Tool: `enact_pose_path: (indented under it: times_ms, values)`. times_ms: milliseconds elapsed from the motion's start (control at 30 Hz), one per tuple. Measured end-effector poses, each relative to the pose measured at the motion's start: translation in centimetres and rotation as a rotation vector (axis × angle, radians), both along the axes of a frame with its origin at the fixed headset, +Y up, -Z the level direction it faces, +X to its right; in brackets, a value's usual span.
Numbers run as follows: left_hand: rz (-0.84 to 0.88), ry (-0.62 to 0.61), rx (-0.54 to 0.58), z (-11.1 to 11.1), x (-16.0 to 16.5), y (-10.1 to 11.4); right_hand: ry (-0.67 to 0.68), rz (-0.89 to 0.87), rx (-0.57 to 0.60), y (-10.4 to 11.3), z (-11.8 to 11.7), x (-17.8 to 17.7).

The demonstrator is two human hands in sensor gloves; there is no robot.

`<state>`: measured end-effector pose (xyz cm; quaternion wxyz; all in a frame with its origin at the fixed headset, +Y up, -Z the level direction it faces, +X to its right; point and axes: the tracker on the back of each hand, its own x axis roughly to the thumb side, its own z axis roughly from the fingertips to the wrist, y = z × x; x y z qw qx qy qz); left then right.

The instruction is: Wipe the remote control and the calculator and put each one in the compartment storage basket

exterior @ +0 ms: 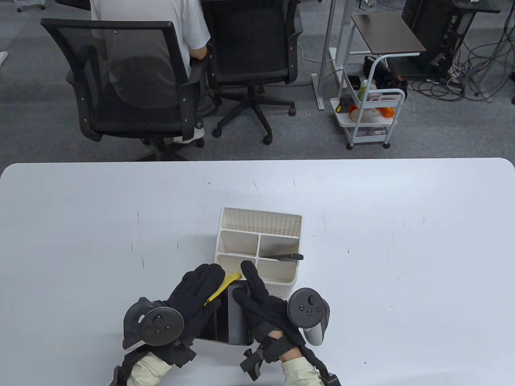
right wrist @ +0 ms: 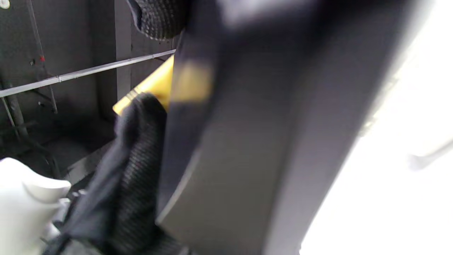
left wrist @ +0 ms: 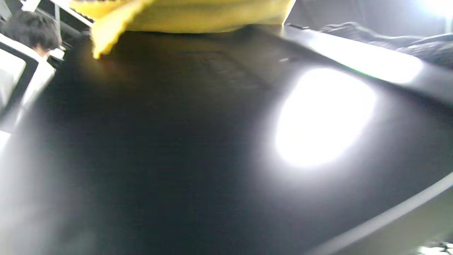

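Near the front edge of the white desk, both gloved hands work on a flat dark calculator held just in front of the storage basket. The right hand grips the calculator along its right side, fingers curled round the edge and one finger reaching up toward the basket's front wall; its grip is closed on the calculator. The left hand lies over the calculator's left part with a yellow cloth under its fingers, pressing the cloth against the dark face; whether those fingers are curled round the cloth or lie flat on it cannot be told. In the left wrist view the cloth sits at the far end of the glossy dark surface, which reflects a bright light. The white basket stands upright with four compartments, and a dark remote control lies in its right rear compartment, one end poking over the right rim. Beyond the desk, a person sits in a mesh office chair, and a small white cart stands to the right.
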<state>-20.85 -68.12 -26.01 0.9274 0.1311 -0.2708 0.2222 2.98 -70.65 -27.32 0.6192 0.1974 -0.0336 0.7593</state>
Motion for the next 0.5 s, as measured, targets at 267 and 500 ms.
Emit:
enact_pose_path:
  times_ms: [267,500]
  values:
    - [0.009,-0.015,0.023,0.3,0.7,-0.1,-0.001,-0.009,-0.012,-0.4,-0.1,0.1]
    - [0.031,-0.083,0.037,0.9,1.6,0.1,-0.003,-0.014,-0.023,-0.4,-0.2,0.0]
